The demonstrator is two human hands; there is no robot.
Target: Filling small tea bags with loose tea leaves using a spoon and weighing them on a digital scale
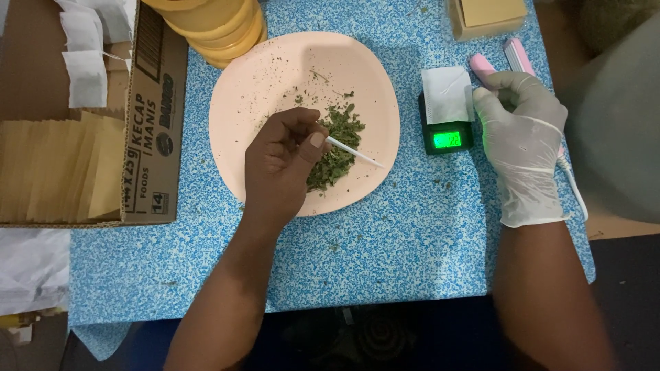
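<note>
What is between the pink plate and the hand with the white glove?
In the head view, a small black scale with a glowing green screen sits between the pink plate and the gloved right hand, with a white paper bag on top.

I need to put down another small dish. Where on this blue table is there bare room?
The widest bare patch of table lies along the near edge, between the two forearms, below the pink plate and the scale. A narrower strip runs between plate and scale. The far edge is crowded: yellow stack, cardboard box, pink tool.
</note>
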